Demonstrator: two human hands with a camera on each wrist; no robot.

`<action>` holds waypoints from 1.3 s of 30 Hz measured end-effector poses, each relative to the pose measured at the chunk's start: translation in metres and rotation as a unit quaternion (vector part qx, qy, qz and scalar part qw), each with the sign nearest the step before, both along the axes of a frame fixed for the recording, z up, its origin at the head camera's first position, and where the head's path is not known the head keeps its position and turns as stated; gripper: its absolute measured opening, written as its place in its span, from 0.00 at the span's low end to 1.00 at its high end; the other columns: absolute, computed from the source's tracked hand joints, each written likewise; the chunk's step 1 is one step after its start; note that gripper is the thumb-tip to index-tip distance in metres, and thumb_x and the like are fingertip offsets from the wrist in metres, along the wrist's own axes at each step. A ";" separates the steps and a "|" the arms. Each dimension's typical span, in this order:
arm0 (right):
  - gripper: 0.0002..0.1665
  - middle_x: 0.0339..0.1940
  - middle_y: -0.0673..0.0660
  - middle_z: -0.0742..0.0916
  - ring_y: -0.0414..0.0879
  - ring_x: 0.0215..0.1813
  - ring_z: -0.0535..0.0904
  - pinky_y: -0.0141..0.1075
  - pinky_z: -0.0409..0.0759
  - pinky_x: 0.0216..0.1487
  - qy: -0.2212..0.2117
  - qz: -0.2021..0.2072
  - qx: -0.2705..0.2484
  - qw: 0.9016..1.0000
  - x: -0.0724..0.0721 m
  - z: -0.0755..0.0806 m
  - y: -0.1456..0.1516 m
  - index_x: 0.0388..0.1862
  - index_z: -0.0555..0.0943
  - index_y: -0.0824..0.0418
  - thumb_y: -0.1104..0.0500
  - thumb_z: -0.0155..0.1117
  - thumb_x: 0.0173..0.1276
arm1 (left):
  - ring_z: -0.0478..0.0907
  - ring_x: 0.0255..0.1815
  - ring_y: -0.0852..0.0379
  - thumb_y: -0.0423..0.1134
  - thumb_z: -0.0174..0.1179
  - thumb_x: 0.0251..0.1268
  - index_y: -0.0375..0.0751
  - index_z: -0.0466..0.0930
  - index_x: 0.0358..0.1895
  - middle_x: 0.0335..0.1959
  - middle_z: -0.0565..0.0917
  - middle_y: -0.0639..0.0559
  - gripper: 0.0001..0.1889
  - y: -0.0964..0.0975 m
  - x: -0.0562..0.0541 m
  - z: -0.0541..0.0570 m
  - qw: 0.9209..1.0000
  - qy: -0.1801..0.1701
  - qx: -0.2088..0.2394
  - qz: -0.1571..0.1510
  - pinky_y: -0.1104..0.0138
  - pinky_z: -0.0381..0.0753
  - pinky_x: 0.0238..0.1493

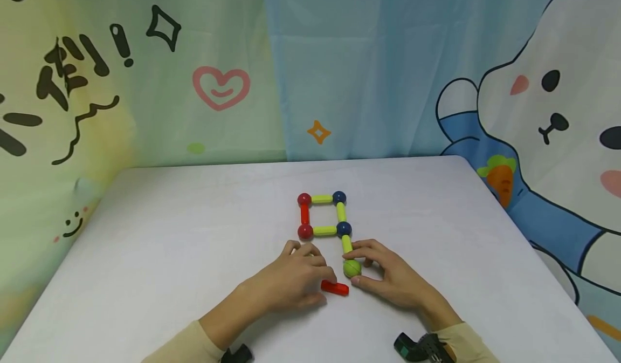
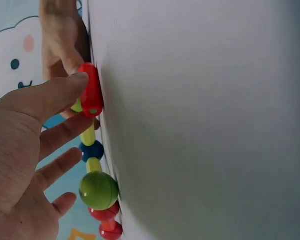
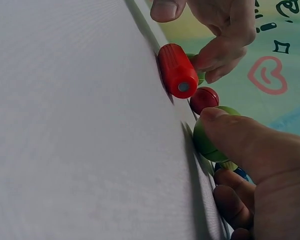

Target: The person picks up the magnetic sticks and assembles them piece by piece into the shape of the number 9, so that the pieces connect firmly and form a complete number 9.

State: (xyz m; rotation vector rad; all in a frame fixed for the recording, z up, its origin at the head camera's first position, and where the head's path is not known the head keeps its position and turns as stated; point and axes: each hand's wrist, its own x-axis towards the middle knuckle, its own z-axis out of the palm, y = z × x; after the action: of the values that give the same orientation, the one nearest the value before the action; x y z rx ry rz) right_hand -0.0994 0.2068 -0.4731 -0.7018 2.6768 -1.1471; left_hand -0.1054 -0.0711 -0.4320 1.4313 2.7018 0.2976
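Note:
Red and dark blue balls joined by yellow-green sticks and one red stick form a square (image 1: 324, 231). From its lower blue ball (image 1: 344, 228), a yellow-green stick (image 1: 346, 243) runs down to a green ball (image 1: 352, 268). My right hand (image 1: 393, 276) holds that ball, thumb against it and index finger along the stick. A loose red stick (image 1: 335, 288) lies by the fingertips of my left hand (image 1: 293, 279); its thumb stands apart from the stick in the right wrist view. Another green ball (image 2: 99, 191), near the left fingers, is hidden in the head view.
All pieces lie on a white-covered table (image 1: 194, 217). A printed curtain (image 1: 339, 72) hangs behind its back edge. Dark wrist cameras (image 1: 422, 347) are strapped near both sleeve cuffs.

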 end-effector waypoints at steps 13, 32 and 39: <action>0.25 0.67 0.45 0.78 0.43 0.60 0.76 0.42 0.78 0.60 -0.002 0.002 -0.003 1.000 0.000 -0.001 0.000 0.64 0.80 0.38 0.44 0.71 0.69 | 0.73 0.58 0.61 0.55 0.69 0.65 0.66 0.83 0.54 0.46 0.85 0.70 0.15 0.010 -0.001 -0.003 1.000 0.003 -0.010 -0.012 0.52 0.68 0.61; 0.25 0.67 0.45 0.77 0.42 0.57 0.76 0.44 0.78 0.59 -0.012 -0.004 0.002 1.000 0.001 -0.001 -0.001 0.64 0.80 0.37 0.44 0.72 0.68 | 0.76 0.57 0.60 0.51 0.68 0.67 0.65 0.85 0.52 0.43 0.87 0.67 0.12 0.011 -0.003 -0.005 1.000 0.025 -0.005 0.019 0.50 0.67 0.62; 0.25 0.68 0.45 0.77 0.42 0.59 0.76 0.43 0.78 0.60 -0.008 -0.001 0.001 1.000 0.000 0.000 0.000 0.64 0.80 0.37 0.44 0.72 0.68 | 0.75 0.56 0.58 0.51 0.68 0.67 0.64 0.84 0.52 0.44 0.86 0.64 0.12 0.006 -0.006 -0.006 0.998 0.027 0.016 0.055 0.49 0.67 0.62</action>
State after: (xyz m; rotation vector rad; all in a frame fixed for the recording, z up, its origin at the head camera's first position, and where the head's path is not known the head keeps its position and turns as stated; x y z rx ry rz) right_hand -0.0996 0.2069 -0.4729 -0.6879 2.6660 -1.1466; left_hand -0.1119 -0.0650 -0.4376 1.3207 2.8369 0.3138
